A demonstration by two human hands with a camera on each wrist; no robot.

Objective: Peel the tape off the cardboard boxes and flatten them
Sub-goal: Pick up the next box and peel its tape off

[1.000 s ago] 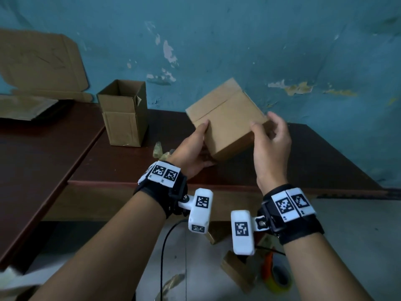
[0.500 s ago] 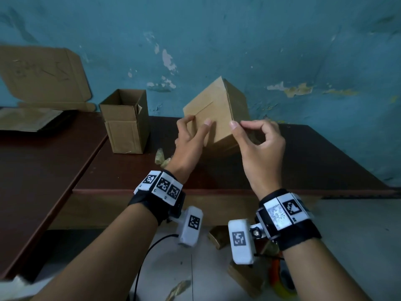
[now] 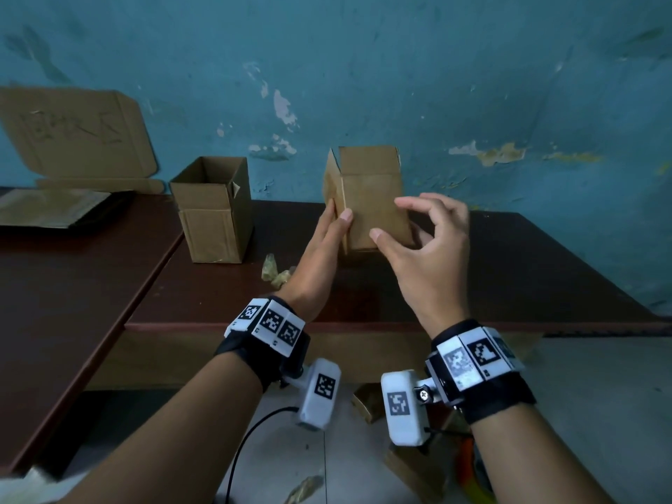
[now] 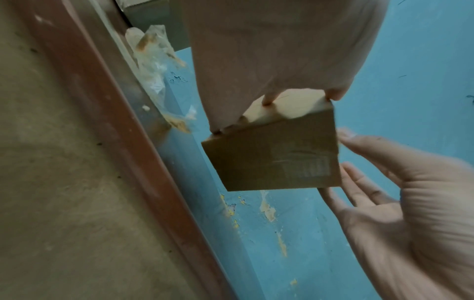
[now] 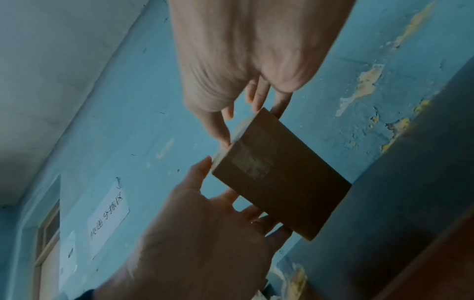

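Peeling blue wall [image 3: 472, 85] filled the background, the dark table [image 3: 509, 278] below it. You held the small cardboard box [image 3: 374, 201] in mid-air at frame centre, clear of the table — probably so you could turn it and find the tape. Your left hand [image 3: 320, 249] pinched its left edge with fingers straight; your right hand [image 3: 425, 245] hovered at its lower right corner, fingers spread and loosely curved, gripping nothing. Left of it on the table stood an open box [image 3: 214, 212], likely waiting to be flattened.
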